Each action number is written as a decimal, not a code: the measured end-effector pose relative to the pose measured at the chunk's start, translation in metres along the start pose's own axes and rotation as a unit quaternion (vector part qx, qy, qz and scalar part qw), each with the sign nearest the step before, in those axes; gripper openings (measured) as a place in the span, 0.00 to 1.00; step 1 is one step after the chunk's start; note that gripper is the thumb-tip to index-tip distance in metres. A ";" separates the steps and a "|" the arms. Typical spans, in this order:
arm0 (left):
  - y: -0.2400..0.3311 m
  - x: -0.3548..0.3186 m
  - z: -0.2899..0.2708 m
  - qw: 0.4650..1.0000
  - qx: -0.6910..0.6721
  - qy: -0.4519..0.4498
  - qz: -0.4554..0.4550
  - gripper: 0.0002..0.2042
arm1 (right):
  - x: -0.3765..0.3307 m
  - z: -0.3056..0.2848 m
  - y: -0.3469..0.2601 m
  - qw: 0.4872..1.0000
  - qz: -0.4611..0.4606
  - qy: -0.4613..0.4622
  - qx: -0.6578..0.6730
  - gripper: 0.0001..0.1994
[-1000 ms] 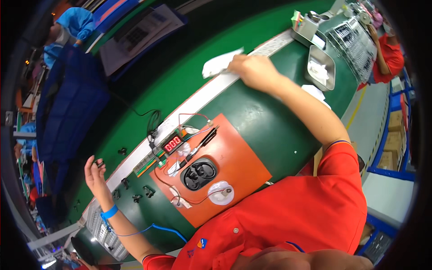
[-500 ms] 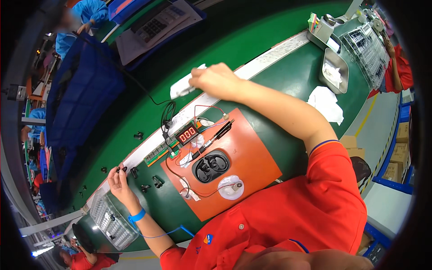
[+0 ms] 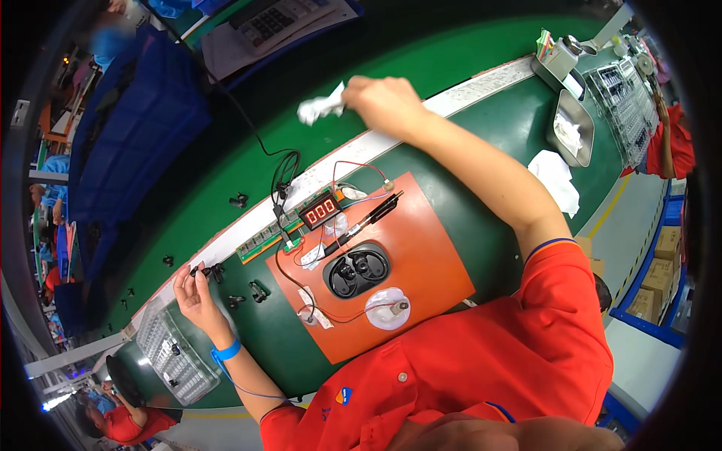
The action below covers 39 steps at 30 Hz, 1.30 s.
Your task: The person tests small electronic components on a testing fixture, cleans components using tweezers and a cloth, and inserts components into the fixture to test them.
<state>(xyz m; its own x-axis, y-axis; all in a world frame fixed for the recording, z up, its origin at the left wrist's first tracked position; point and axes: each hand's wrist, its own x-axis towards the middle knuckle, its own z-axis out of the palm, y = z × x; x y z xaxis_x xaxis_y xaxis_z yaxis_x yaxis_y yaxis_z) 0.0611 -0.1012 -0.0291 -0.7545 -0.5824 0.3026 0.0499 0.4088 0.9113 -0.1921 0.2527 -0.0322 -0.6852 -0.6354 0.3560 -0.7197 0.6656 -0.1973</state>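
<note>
Head view, entry: my right hand (image 3: 387,101) has drawn back across the belt (image 3: 451,68) since a second ago, when it lay flat on a white sheet far out at the white strip. Now it is raised over the green belt, grip closed on a crumpled white wipe (image 3: 320,109). My left hand (image 3: 194,289) has dropped from mid-air to the counter (image 3: 489,150) edge; thumb and forefinger pinch narrow on a small black part (image 3: 201,270), with more black parts (image 3: 256,289) lying loose just beside it. A blue wrist strap (image 3: 226,351) is on that arm.

Orange mat (image 3: 421,263) unchanged: black fixture (image 3: 357,269) with two earpieces seated, red-digit meter (image 3: 320,210) lit, probe (image 3: 368,214) lying beside it, white disc (image 3: 387,310) at the near edge.

Judgement: wipe fetched, part picked; both hands are loaded and heading back toward the mat.
</note>
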 end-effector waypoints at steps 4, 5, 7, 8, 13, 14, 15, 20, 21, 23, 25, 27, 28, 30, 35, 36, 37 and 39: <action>0.000 -0.001 -0.003 1.000 0.018 -0.007 -0.008 0.13 | -0.005 0.000 0.004 1.000 -0.002 0.017 -0.010 0.05; -0.003 -0.001 -0.004 1.000 0.018 -0.007 -0.005 0.12 | -0.002 0.000 0.012 1.000 0.014 0.020 -0.016 0.05; -0.009 0.002 -0.005 1.000 0.015 -0.007 0.003 0.12 | 0.002 0.000 0.025 0.998 0.049 0.025 -0.031 0.05; -0.013 0.002 -0.007 1.000 0.013 -0.007 0.001 0.12 | -0.002 -0.001 0.022 0.998 0.049 0.024 -0.034 0.05; -0.022 0.003 -0.013 0.999 0.051 -0.012 0.007 0.11 | -0.009 -0.006 0.018 0.999 0.012 0.010 -0.032 0.06; -0.019 0.004 -0.012 0.997 0.076 -0.009 0.012 0.11 | -0.005 -0.009 0.028 0.998 0.044 0.025 -0.026 0.06; -0.017 0.005 -0.011 0.995 0.100 -0.007 0.017 0.11 | -0.005 -0.011 0.033 0.996 0.074 0.041 -0.020 0.06; -0.018 0.000 -0.008 0.989 0.145 0.002 0.026 0.10 | -0.020 -0.011 0.009 0.998 -0.036 0.037 -0.032 0.06; -0.017 0.000 -0.008 0.987 0.154 0.010 0.035 0.10 | -0.017 -0.013 0.016 0.999 0.001 0.024 -0.034 0.06; -0.014 0.000 -0.008 0.984 0.170 0.027 0.055 0.10 | -0.012 -0.018 0.029 0.997 0.073 -0.002 -0.038 0.07; -0.013 0.002 -0.010 0.976 0.204 0.040 0.058 0.11 | -0.015 -0.014 0.031 0.997 0.066 0.008 -0.032 0.07; -0.014 0.004 -0.014 0.956 0.278 0.064 0.065 0.11 | -0.018 -0.009 0.031 0.998 0.051 0.028 -0.015 0.07; -0.015 0.005 -0.016 0.957 0.276 0.063 0.064 0.11 | -0.019 -0.010 0.029 0.998 0.052 0.027 -0.017 0.07; -0.017 0.007 -0.023 0.935 0.335 0.075 0.090 0.12 | -0.022 -0.015 0.023 0.998 0.048 0.016 -0.031 0.06; -0.019 0.009 -0.026 0.898 0.421 0.064 0.110 0.11 | -0.022 -0.023 0.045 0.994 0.092 0.049 -0.032 0.05; -0.020 0.008 -0.025 0.899 0.418 0.062 0.110 0.11 | -0.027 -0.023 0.044 0.994 0.094 0.049 -0.035 0.05; -0.021 0.008 -0.027 0.899 0.418 0.062 0.112 0.11 | -0.031 -0.025 0.033 0.996 0.066 0.035 -0.040 0.05; -0.023 0.008 -0.029 0.899 0.418 0.063 0.115 0.11 | -0.037 -0.027 0.019 0.999 0.011 0.008 -0.050 0.04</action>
<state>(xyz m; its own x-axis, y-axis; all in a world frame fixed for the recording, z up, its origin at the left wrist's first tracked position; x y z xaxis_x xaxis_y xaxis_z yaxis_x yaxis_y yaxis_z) 0.0730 -0.1358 -0.0392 -0.7047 -0.4677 0.5335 -0.3527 0.8834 0.3086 -0.1770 0.2997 -0.0241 -0.6980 -0.6144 0.3677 -0.6895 0.7153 -0.1137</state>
